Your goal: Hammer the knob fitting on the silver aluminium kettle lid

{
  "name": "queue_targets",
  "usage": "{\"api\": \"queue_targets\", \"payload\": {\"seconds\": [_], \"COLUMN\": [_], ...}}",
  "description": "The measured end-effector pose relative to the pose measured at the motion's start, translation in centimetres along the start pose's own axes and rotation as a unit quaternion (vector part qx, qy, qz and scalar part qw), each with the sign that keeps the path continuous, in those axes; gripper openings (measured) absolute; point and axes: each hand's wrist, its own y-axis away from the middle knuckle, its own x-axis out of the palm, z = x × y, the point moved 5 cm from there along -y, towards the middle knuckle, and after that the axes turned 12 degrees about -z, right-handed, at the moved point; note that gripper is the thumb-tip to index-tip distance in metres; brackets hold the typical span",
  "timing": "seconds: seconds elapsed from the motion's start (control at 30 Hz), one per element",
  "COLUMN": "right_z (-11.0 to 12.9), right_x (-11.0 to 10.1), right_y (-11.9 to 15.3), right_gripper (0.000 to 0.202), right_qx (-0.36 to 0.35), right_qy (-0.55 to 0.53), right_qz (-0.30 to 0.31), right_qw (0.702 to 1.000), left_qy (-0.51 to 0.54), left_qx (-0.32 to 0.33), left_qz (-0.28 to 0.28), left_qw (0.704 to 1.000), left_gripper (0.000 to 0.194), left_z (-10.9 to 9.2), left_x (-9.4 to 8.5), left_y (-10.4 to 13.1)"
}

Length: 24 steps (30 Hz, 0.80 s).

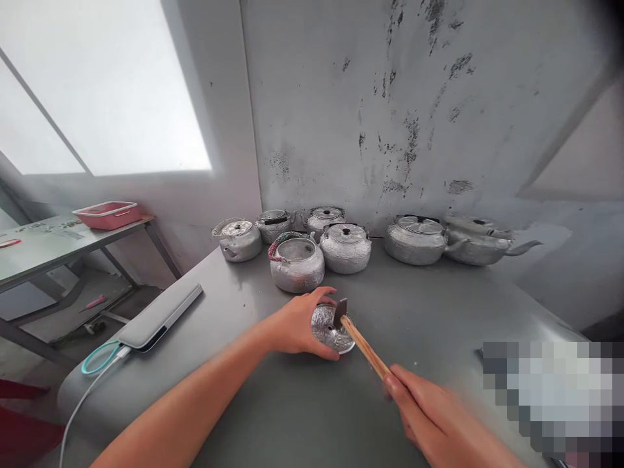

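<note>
My left hand (297,325) curls its fingers and thumb around the edge of a small round metal lid (322,333), silvery and dimpled, with a dark hole near its middle. The lid lies on the grey table (292,416). In my right hand (424,403) is the wooden handle of a hammer (366,346). Its dark flat metal head is over the lid's upper right part; I cannot tell whether they touch. Just beyond my left hand stands an aluminium kettle (298,278) with an uncovered top and a red and green wrapped handle.
Several more kettles (347,253) line the table's back by the stained wall (316,117). A grey power bank (163,315) with a white cable lies at left. A pink basket (108,216) sits on another table. A blurred patch (556,396) covers the lower right.
</note>
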Motion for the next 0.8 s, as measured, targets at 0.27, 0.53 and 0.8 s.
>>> {"api": "queue_targets", "payload": {"seconds": [0.27,0.53,0.8], "right_z": [0.53,0.31,0.67], "right_x": [0.07,0.13,-0.1], "right_y": [0.19,0.04,0.21], "right_gripper": [0.04,0.044,0.042], "right_qx": [-0.02,-0.011,-0.01], "right_qy": [0.01,0.004,0.015], "right_qz": [-0.012,-0.008,-0.009], "right_qw": [1.0,1.0,1.0], "left_qy": [-0.001,-0.006,-0.009], "left_qx": [0.002,0.002,-0.004], "left_qz": [-0.003,-0.002,0.0], "left_qw": [1.0,1.0,1.0], "left_gripper": [0.11,0.109,0.11], "left_z": [0.14,0.01,-0.08], "left_x": [0.04,-0.02,-0.01], "left_y": [-0.03,-0.01,0.0]}}
